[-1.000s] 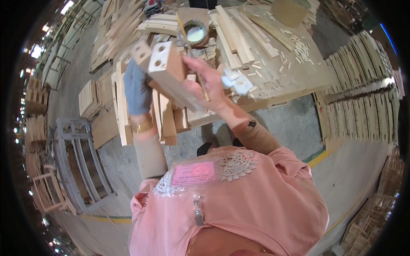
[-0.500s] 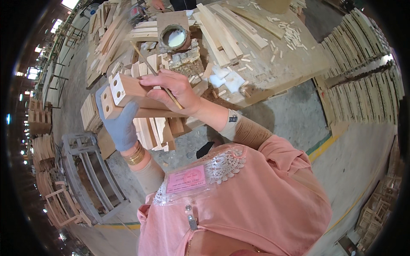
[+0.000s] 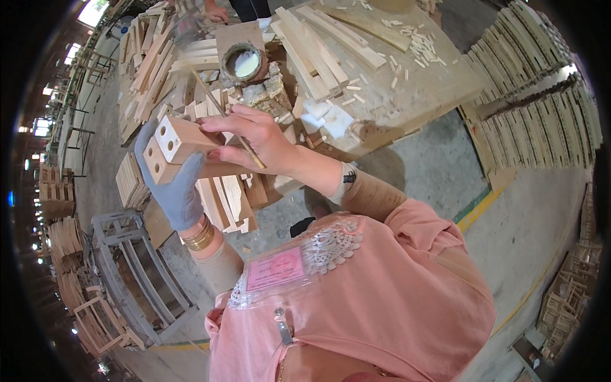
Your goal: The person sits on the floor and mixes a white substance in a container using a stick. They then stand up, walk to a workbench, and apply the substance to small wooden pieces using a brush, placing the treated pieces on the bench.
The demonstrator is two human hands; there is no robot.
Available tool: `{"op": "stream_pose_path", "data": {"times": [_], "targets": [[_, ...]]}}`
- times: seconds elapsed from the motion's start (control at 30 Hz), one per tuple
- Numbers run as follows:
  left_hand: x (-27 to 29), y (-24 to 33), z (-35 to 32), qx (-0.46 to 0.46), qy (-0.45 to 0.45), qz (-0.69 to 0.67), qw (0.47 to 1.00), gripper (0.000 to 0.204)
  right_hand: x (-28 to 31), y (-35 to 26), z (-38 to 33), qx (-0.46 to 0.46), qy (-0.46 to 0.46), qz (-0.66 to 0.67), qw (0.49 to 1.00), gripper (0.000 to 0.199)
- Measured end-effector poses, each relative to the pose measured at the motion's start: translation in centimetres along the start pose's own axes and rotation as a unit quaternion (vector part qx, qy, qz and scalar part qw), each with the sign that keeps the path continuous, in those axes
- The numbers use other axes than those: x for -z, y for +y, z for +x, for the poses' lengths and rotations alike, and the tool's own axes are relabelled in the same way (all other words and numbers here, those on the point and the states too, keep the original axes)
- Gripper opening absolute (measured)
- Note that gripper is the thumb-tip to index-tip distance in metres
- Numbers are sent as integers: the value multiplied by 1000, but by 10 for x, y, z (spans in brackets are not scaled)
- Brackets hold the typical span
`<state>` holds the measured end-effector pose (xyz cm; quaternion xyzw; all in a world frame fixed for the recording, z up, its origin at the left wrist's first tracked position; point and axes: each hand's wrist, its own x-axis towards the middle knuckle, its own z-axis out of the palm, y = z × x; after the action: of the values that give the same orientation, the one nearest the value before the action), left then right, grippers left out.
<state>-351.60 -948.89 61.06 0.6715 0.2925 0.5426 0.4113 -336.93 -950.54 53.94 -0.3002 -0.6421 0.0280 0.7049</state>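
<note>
Two wooden bars (image 3: 180, 141) lie side by side in the left hand (image 3: 177, 197), with the right hand (image 3: 267, 143) just to their right and a thin stick (image 3: 211, 95) in it. Beyond the hands, a pot (image 3: 263, 69) sits among the wood on the surface (image 3: 445, 79). Right of the pot lie long slats (image 3: 312, 51); farther right, scattered dowels (image 3: 421, 46). A frame (image 3: 114, 277) stands left, stacked boards (image 3: 528, 127) right.
</note>
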Motion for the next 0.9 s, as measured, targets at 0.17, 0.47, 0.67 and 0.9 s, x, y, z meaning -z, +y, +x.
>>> {"op": "stream_pose_path", "data": {"times": [0.17,0.47,0.67,0.9], "targets": [[6,6,6,55,-44,9,997,61,17,-9,12,-66,-59,-10,996,37],[5,8,11,12,12,-11,1000,55,91,-6,66,-260,-35,-22,965,25],[2,10,14,34,-3,-2,999,54,91,47,93,-192,-73,-185,961,28],[-3,9,9,22,-16,17,999,56,62,84,103,-214,-253,-387,861,37]]}}
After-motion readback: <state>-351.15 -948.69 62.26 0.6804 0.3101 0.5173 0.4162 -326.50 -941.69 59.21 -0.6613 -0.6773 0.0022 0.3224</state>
